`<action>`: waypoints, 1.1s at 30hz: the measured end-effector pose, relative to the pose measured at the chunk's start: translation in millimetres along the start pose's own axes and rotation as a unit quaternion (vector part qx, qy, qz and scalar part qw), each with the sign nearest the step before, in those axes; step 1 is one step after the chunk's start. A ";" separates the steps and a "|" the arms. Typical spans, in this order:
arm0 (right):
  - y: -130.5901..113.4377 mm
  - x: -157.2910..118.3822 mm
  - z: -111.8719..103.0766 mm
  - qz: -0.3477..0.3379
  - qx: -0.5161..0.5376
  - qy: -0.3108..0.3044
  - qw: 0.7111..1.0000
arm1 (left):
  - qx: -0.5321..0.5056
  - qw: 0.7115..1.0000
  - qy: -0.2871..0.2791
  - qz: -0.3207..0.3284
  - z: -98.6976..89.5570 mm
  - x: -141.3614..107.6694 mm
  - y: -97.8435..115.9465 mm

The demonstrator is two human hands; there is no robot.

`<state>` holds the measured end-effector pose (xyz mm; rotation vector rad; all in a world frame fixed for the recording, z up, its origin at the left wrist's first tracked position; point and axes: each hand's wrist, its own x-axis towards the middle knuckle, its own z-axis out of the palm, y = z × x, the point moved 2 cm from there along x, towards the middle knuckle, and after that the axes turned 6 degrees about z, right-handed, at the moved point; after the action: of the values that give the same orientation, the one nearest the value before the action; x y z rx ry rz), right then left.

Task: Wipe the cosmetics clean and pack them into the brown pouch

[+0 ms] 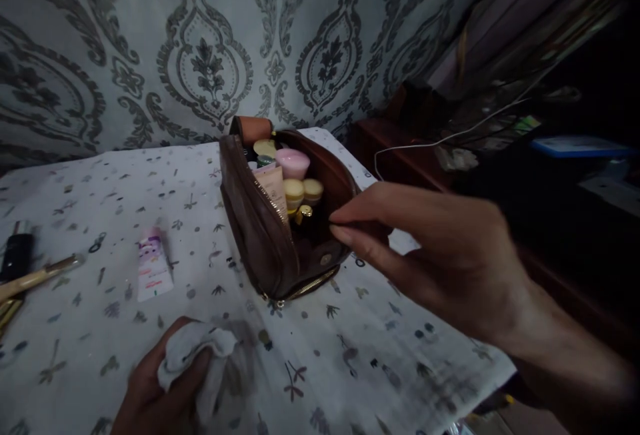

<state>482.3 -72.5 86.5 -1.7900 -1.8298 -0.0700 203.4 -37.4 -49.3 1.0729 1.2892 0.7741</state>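
A brown makeup bag (257, 235) stands unzipped on the patterned cloth. Inside it are a pink rounded container (293, 163), a peach tube (273, 188), small yellow-lidded pots (294, 190) and other cosmetics partly hidden by its side. At the bag's right edge, my right hand (440, 255) is closed, thumb and index finger pinching the brown side; the exact grip is partly hidden. My left hand (165, 382), low in the picture, is closed around a crumpled white cloth (197, 348). Between my left hand and the bag's left side lies bare patterned cloth.
A small white and purple tube (154, 265) lies left of the bag. Farther left are a black bottle (18, 254) and a wooden-handled brush (40, 276). Patterned fabric (205, 55) hangs behind. A white cable (450, 135) and a blue flat object (583, 147) are at right.
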 end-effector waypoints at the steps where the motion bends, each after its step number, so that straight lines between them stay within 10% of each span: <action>1: 0.0 -4.6 5.4 -0.011 0.004 -0.014 1.000 | 0.023 0.999 -0.015 0.019 -2.4 1.8 -0.9; 7: 10.6 -28.5 31.4 -0.050 -0.009 -0.012 0.999 | 0.082 0.977 -0.143 0.132 -10.0 9.7 -3.7; 14: -11.5 -51.8 51.0 -0.118 0.016 0.067 0.991 | 0.153 0.945 -0.079 0.277 -25.2 16.2 10.5; 24: -85.0 -61.6 137.3 -0.130 0.306 -0.189 0.924 | 0.299 0.897 -0.008 0.325 -44.7 10.2 21.7; 33: -111.2 -74.1 158.1 -0.040 0.357 -0.306 0.882 | 0.629 0.712 0.250 0.186 -142.3 -31.2 22.2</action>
<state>317.7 -84.3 -38.4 -1.2560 -1.9491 1.1116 61.4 -31.9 -10.3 2.3880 2.1983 0.3800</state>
